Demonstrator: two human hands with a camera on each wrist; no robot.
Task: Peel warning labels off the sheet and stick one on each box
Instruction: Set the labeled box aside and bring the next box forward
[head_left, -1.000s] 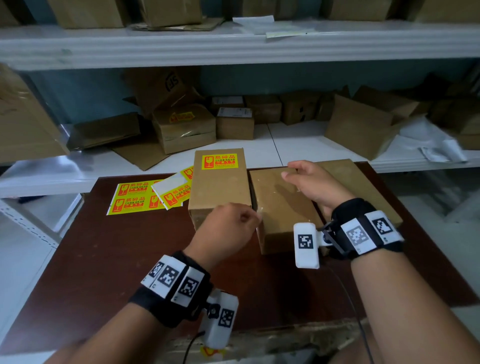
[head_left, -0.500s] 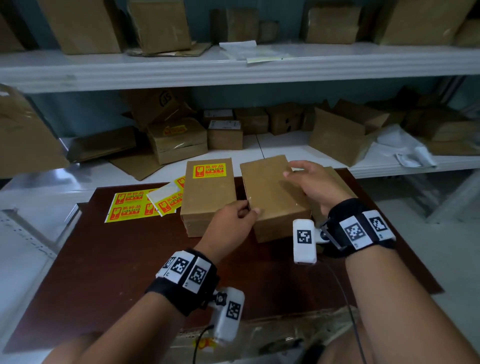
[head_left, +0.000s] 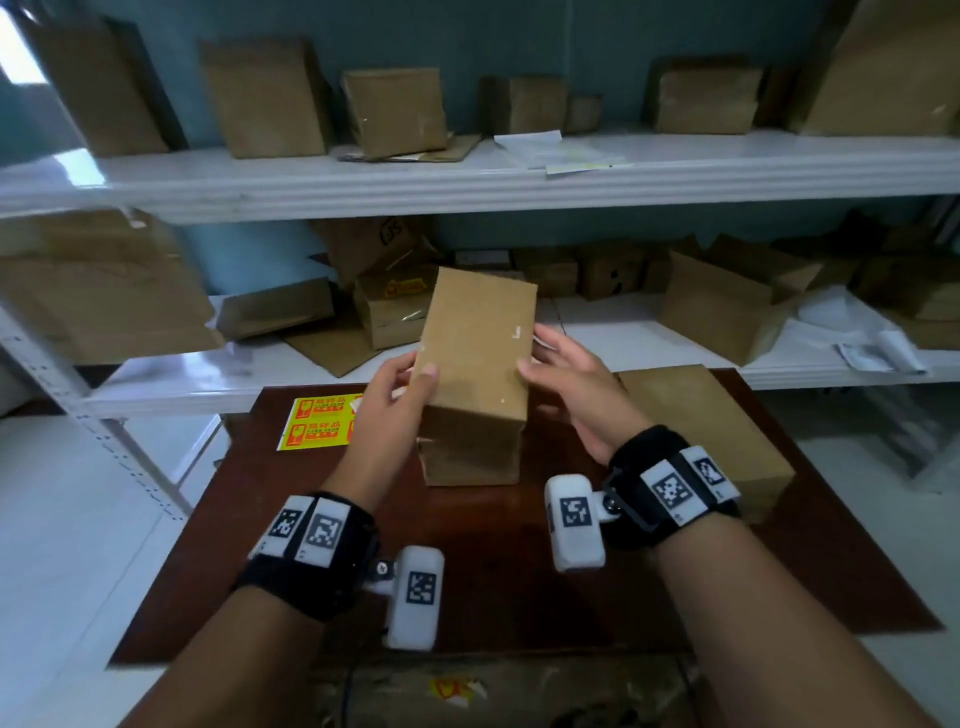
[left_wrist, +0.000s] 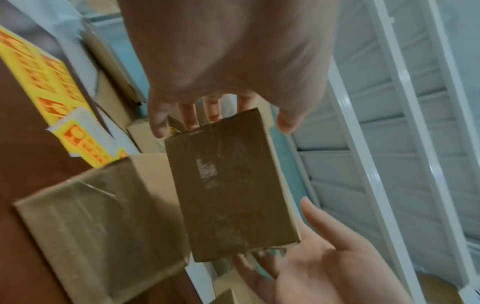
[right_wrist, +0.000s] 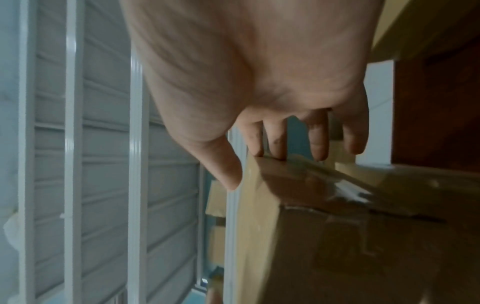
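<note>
A plain brown box (head_left: 478, 353) is held up in the air, tilted, above the brown table (head_left: 519, 582). My left hand (head_left: 415, 374) grips its left edge, thumb on the top face and fingers behind (left_wrist: 192, 115). My right hand (head_left: 540, 358) touches its right side with straight fingers (right_wrist: 278, 144). Under it stands a second box (head_left: 470, 457); the raised box hides that one's top face. The yellow label sheet (head_left: 319, 428) lies at the table's far left, with a partly peeled strip (left_wrist: 85, 142) beside it.
A third, larger brown box (head_left: 701, 431) lies on the table's right side. White shelves (head_left: 467, 182) behind the table hold several cardboard boxes and loose papers. A white shelf post (head_left: 104, 431) stands to the left.
The plain box has been lifted off the table from beside the labelled box and now hangs above it. Both hands rose with it, and my head tipped up.
</note>
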